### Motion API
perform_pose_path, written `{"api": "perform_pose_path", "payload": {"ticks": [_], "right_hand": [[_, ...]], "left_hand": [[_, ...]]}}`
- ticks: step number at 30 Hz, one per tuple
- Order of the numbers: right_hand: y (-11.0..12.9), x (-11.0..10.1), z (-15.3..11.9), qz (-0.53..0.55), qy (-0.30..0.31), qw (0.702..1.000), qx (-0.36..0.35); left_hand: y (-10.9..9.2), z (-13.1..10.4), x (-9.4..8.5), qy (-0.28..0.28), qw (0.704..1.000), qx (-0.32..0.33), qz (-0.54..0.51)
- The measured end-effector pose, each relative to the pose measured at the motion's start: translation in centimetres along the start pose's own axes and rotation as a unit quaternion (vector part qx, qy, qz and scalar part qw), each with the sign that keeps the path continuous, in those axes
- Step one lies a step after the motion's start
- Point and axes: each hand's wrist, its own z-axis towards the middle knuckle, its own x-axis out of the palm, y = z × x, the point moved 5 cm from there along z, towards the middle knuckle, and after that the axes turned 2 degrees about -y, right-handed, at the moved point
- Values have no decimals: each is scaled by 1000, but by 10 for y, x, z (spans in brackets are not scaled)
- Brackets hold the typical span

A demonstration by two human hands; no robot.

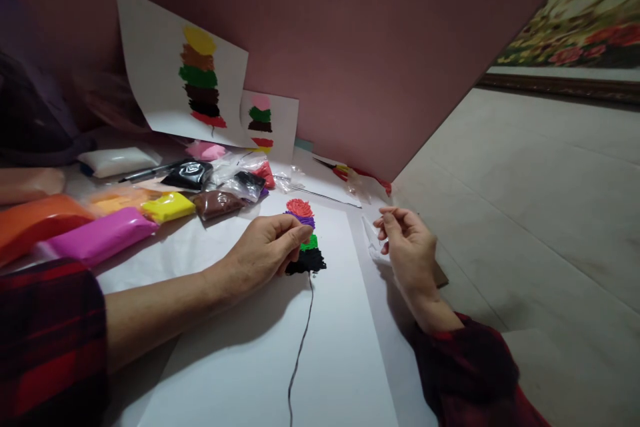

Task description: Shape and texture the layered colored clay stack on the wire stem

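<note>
My left hand (270, 243) is closed in a pinch over the white paper (345, 333), partly covering a stack of coloured clay bands. Whatever its fingertips hold is hidden or too small to make out. The visible bands are a red rounded top (299, 207), a purple band (306, 220), a green band (311, 243) and a black band (313, 260). From the black one a thin dark line (300, 353) runs down the sheet. Right of the paper, my right hand (411, 250) has thumb and fingers drawn together; I cannot make out anything between them. Clear plastic (373, 240) lies beside it.
Soft clay packets, including magenta (103, 235), orange (40, 223), yellow (169, 207) and brown (217, 204), crowd the left side. Two sheets with banded clay, a larger sheet (150, 73) and a smaller sheet (285, 120), lean at the back. Scissors (340, 171) lie at the back right.
</note>
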Motion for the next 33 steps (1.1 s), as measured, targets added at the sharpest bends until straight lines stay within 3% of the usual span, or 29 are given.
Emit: {"api": "perform_pose_path", "payload": {"ticks": [3, 8, 12, 18, 23, 26, 30, 33], "right_hand": [[-11, -2, 9, -161, 29, 986, -21], [-19, -6, 16, -387, 53, 920, -29], [-18, -5, 17, -460, 73, 882, -65], [-11, -3, 13, -518, 60, 849, -81], [1, 7, 1, -440, 63, 886, -134], [7, 18, -10, -323, 115, 925, -165], [12, 32, -23, -190, 192, 950, -155], [14, 34, -27, -148, 204, 958, -135]], "left_hand": [[2, 1, -1, 0, 1000, 1, -1], [2, 1, -2, -13, 1000, 4, -10], [2, 2, -4, -31, 999, 9, -8], [2, 2, -10, -80, 995, 23, -49], [-1, 2, -14, -111, 992, 21, -54], [-1, 3, -16, -127, 990, 30, -56], [1, 2, -16, -113, 993, 19, -36], [1, 2, -18, -122, 992, 19, -28]]}}
